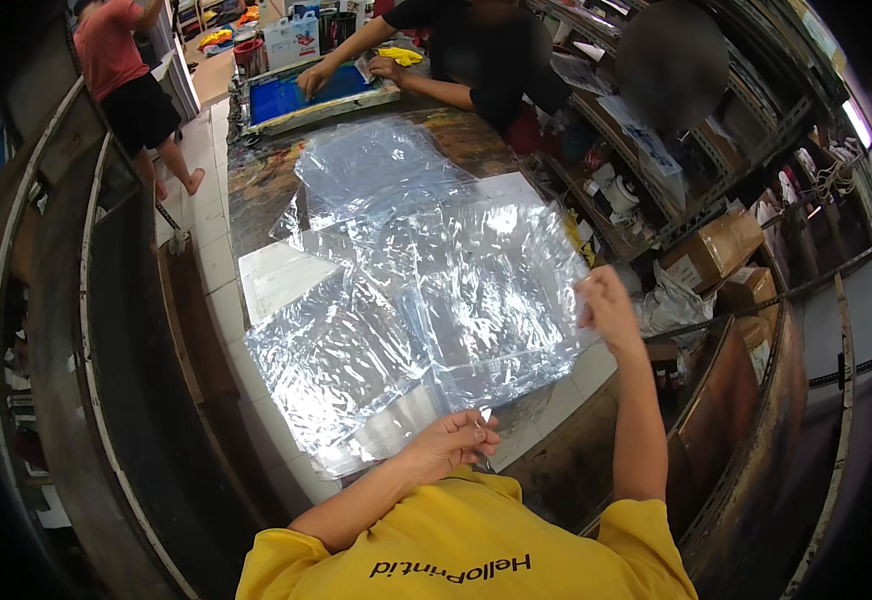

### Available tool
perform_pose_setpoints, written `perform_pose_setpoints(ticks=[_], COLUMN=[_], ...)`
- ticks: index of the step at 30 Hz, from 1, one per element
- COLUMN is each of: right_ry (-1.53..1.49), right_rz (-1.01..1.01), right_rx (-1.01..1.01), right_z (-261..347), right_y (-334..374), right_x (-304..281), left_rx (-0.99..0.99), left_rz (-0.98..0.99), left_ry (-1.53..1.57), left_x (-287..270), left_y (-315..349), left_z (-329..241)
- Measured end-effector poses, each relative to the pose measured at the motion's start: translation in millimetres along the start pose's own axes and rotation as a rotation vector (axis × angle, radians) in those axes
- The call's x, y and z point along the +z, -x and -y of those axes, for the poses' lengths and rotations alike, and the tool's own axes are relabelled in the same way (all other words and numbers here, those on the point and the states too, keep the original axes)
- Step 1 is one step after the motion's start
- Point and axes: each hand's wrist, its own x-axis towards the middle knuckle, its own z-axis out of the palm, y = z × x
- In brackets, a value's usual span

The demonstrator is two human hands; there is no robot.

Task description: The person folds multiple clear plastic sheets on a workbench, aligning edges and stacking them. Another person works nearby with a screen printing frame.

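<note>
Clear, shiny plastic sheets (496,290) lie in overlapping stacks on the worktable, creased and full of glare. My left hand (448,442) is at the near edge of the stacks, thumb and fingers pinched on a small clear corner of plastic. At the right edge, my right hand (608,308) has its fingers curled against the plastic sheet's border; it is slightly blurred. Another stack of plastic (341,370) lies to the left, over a pale board (281,280). More sheets (376,160) are piled farther back.
A person in black works at the far end over a blue screen-printing frame (286,118). Another person in a pink shirt (114,45) stands far left. Metal shelves (696,150) and cardboard boxes (716,245) line the right side; dark racks (121,330) run along the left.
</note>
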Motion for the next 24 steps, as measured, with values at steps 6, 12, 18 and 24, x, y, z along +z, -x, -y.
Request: perform_pose_setpoints(ticks=[6,12,18,24], right_ry=[0.196,0.306,0.513,0.503], right_rz=[0.137,0.046,0.044,0.099], right_rx=[0.082,0.137,0.123,0.048], right_z=[-125.0,-120.0,-126.0,-130.1], right_y=[-36.5,-43.5,-40.5,-41.1], right_x=[-0.6,6.2,5.9,5.8], left_rx=[-0.062,-0.078,-0.265,-0.095], left_rz=[-0.198,-0.127,-0.056,0.001], left_ry=[0.119,-0.060,-0.187,-0.706], left_x=[-9.4,4.1,11.1,12.6], left_y=[-30.4,-45.1,-55.1,-37.2], left_z=[33.9,45.2,57.8,52.1])
